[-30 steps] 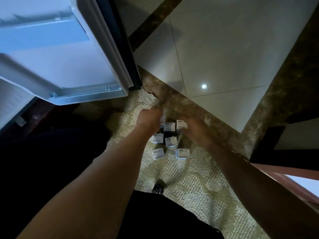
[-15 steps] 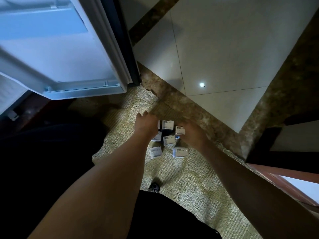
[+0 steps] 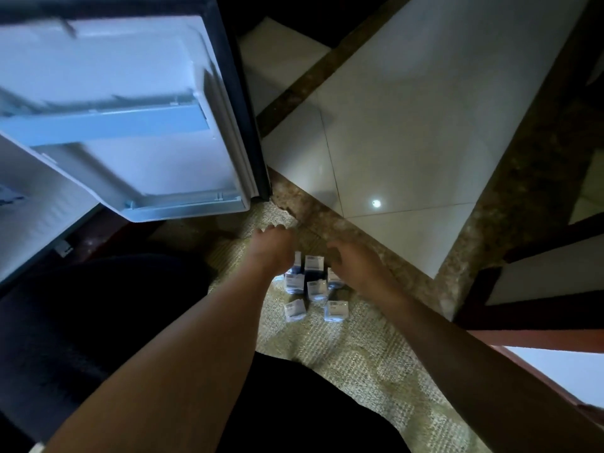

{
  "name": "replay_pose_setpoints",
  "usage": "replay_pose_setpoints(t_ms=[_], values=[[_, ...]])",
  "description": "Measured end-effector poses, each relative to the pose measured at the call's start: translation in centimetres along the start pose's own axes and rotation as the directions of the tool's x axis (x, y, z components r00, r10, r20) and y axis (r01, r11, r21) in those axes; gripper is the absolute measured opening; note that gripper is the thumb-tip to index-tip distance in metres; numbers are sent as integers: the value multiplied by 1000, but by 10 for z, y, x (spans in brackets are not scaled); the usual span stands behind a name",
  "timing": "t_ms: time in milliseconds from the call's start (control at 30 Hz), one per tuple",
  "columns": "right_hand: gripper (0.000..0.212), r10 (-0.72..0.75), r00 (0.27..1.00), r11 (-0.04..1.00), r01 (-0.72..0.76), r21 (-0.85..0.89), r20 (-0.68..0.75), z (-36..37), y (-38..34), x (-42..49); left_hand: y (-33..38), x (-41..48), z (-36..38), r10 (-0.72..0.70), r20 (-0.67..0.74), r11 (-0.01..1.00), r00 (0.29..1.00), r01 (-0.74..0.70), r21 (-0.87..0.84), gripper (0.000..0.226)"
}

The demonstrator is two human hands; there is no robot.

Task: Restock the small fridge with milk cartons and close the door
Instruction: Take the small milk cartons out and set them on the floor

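Your left hand [image 3: 273,249] and right hand [image 3: 353,261] hang loose and empty over the milk cartons [image 3: 316,289] clustered on the rug [image 3: 327,354] between them, so restocking looks barely begun, and the fridge door [image 3: 130,148] beyond your left hand stands open.

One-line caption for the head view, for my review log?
Left hand and right hand reach down over milk cartons clustered on a woven rug beside the open fridge door.
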State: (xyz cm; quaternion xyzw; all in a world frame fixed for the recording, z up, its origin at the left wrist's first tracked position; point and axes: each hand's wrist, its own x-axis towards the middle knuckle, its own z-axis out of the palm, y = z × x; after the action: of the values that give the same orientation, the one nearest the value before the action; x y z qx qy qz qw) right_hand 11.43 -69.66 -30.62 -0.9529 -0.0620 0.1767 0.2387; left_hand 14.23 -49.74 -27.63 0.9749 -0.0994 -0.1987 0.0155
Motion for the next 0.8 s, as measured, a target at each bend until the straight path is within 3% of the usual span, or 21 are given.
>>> replay_pose_setpoints(t_ms=[300, 500, 800], values=[[35, -223, 970, 967, 207, -149, -94, -64, -90, 3, -54, -52, -72, -83, -187, 996, 979, 87, 12, 34], [43, -380, 921, 911, 355, -209, -88, -90, -170, 12, -113, -91, -124, -189, -258, 975, 947, 212, 65, 38], [43, -616, 786, 756, 573, -317, -47, -105, -324, 30, -213, -174, -193, -293, -443, 941, 847, 337, 23, 38]])
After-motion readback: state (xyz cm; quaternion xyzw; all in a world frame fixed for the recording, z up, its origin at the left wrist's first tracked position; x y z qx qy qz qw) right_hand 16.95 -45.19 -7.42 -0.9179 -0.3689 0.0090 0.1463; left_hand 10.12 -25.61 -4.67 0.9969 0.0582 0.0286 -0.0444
